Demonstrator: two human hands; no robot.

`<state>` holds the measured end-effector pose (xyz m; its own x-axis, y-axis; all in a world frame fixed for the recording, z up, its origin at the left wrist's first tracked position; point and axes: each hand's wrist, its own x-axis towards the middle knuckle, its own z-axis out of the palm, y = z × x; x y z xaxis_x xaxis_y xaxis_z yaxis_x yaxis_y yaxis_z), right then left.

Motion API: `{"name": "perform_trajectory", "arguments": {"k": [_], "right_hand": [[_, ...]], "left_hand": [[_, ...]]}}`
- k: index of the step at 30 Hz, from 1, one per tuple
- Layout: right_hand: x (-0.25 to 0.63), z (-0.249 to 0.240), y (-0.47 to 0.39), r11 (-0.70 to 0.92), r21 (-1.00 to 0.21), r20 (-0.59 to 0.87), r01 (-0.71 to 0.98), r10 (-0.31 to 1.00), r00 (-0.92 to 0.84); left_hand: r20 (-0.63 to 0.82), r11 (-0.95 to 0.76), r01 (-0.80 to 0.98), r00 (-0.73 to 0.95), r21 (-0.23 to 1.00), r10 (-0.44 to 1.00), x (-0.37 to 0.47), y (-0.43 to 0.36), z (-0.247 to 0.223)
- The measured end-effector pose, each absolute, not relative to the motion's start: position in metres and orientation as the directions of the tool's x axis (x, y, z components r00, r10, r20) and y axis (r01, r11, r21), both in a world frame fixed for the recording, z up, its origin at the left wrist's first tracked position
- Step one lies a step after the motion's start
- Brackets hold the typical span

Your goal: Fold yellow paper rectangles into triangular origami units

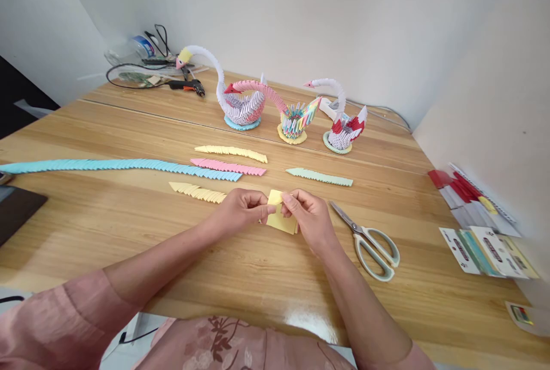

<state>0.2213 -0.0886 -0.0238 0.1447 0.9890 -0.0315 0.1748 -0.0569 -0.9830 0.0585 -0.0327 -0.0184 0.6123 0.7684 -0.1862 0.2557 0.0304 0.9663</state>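
Between my two hands is a small piece of yellow paper [281,222], lifted a little over the wooden table. My left hand [246,208] pinches its left edge between thumb and fingers. On the upper right part, the thumb and fingers of my right hand [308,213] grip the same paper. Below lie more yellow layers, though I cannot tell if they are separate sheets. A row of folded yellow paper pieces [197,192] runs partly behind my left hand. Scissors [365,239] with pale handles lie right of my right hand.
Beyond my hands lie a long blue strip [129,166], a pink strip [227,166], a yellow strip [232,153] and a green strip [320,176]. Three folded-paper swans [243,107] stand behind. A glue gun [187,86] is back left; paper packs [485,251] lie right.
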Motion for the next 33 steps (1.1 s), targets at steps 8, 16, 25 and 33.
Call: {"name": "perform_trajectory", "arguments": {"k": [8, 16, 25, 33], "right_hand": [[0.2199, -0.0262, -0.0897, 0.009, -0.949, 0.037, 0.315, 0.996, 0.083], [0.2157, -0.0234, -0.0903, 0.010, -0.950, 0.041, 0.311, 0.995, 0.094], [0.2210, -0.0233, -0.0891, 0.019, -0.975, 0.044, 0.220, 0.993, 0.111], [0.2223, -0.0251, -0.0890, 0.012, -0.953, 0.052, 0.302, 0.991, 0.125]], "left_hand": [[-0.156, -0.004, 0.242, 0.638, 0.970, 0.754, 0.0572, -0.0359, -0.0194], [-0.138, -0.013, 0.223, 0.649, 0.975, 0.748, 0.0582, -0.0373, -0.0192], [-0.125, 0.016, 0.188, 0.581, 0.982, 0.804, 0.0588, -0.0355, -0.0183], [-0.050, -0.043, 0.134, 0.622, 0.990, 0.781, 0.0559, -0.0296, -0.0160]]}}
